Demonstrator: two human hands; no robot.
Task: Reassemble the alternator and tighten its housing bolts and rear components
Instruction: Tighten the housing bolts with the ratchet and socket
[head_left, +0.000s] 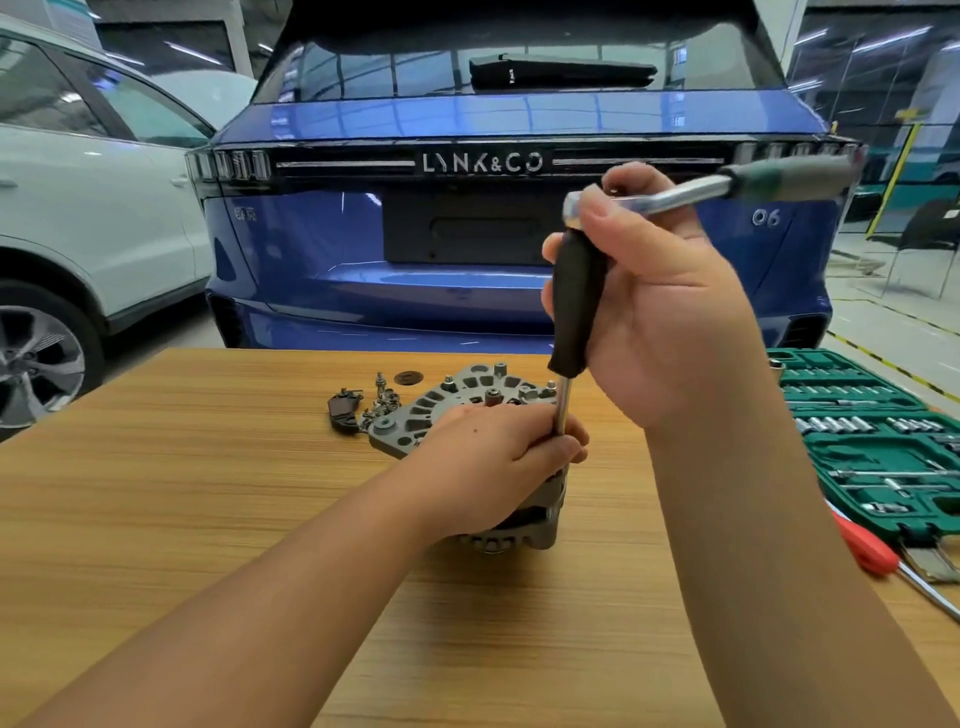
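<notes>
Two bare forearms reach forward over a wooden table. Near its middle sits the alternator, a grey cast-metal housing with slotted vents, standing on end and largely hidden under the left hand. That hand is curled over the top of the housing, its fingers wrapped around the lower end of a slim metal shaft. The shaft rises upright to a black sleeve, which the right hand grips, held well above the table. Across the top of the right hand's fingers runs a ratchet wrench, its chrome bar leading right to a dark green handle, blurred.

Just behind the left hand lies a flat grey rear plate with vent slots and upright studs. To its left are a small heap of bolts, a dark curved part, and a dark round cap.

At the right edge of the table, an open green socket set case holds rows of sockets; a red-handled screwdriver lies just in front of it.

Beyond the table stands the rear of a blue car lettered LYNK&CO, with a white car on the left.
</notes>
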